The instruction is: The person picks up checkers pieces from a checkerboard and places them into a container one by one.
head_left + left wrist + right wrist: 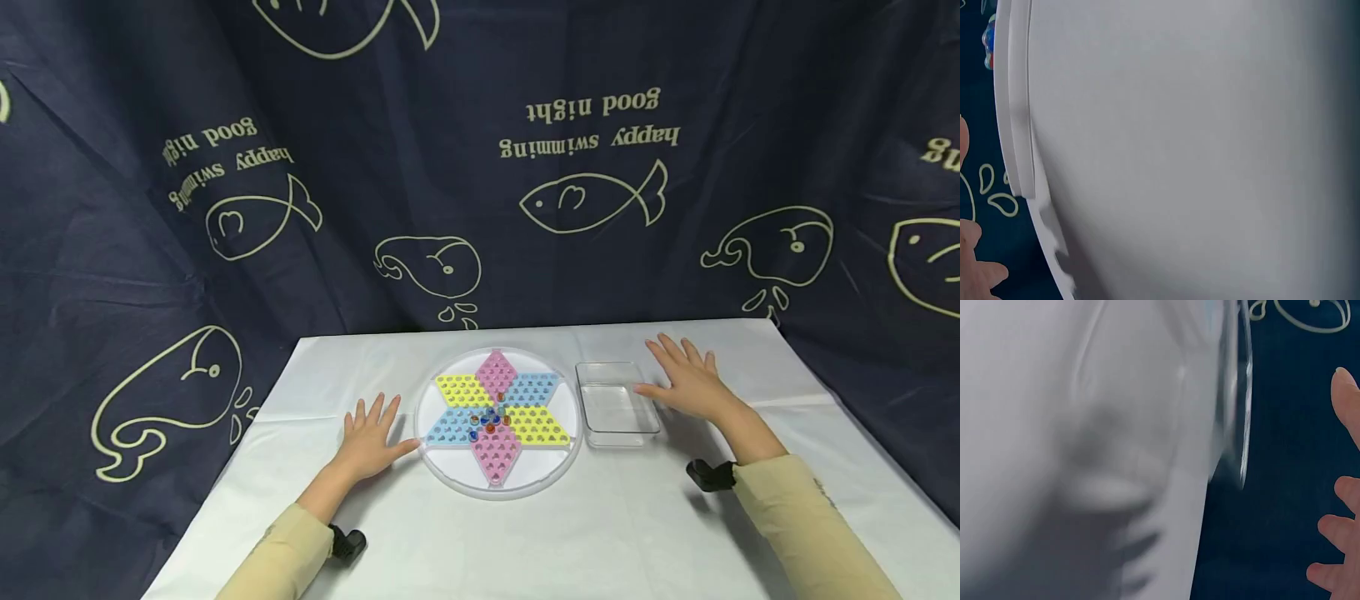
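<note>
A round white Chinese checkers board [442, 461] lies on the table, its star of pink, yellow and blue points facing up. Several glass marbles [491, 419] sit clustered near its middle. To the right of the board stands a clear plastic box [611, 407] with no marbles visible in it. My left hand [370, 443], fingers spread, is beside the board's left edge, the thumb close to the rim; I cannot tell if they touch. My right hand [692, 383] is spread over the right side of the box, holding nothing.
A white cloth [600, 533] covers the table. Behind it hangs a dark blue curtain [450, 167] with fish and whale drawings. Each wrist carries a small black camera, one on the left [348, 545] and one on the right [709, 476].
</note>
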A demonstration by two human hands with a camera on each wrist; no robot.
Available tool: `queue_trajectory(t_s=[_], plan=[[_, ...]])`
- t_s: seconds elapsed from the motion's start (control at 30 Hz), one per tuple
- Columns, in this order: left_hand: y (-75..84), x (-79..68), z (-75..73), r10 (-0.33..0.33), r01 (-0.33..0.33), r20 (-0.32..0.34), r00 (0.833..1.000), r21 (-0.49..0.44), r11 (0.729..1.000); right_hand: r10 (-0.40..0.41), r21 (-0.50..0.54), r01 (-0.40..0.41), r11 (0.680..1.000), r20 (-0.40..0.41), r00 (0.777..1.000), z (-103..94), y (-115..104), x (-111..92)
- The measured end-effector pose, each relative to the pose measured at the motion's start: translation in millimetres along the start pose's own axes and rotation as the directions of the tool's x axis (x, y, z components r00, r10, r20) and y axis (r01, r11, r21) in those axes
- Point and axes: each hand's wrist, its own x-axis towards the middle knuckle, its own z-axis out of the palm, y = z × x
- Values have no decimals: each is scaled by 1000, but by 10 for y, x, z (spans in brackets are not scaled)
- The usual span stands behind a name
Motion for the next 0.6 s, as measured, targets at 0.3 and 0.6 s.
queue_trajectory(t_s=[0.3,0.6], plan=[[143,31,39,55,-55,0,998,-3,998,-72,41,73,996,-23,997,144,-375,204],[179,46,90,52,-48,33,998,-111,993,-139,109,141,984,-26,990,269,-716,309]])
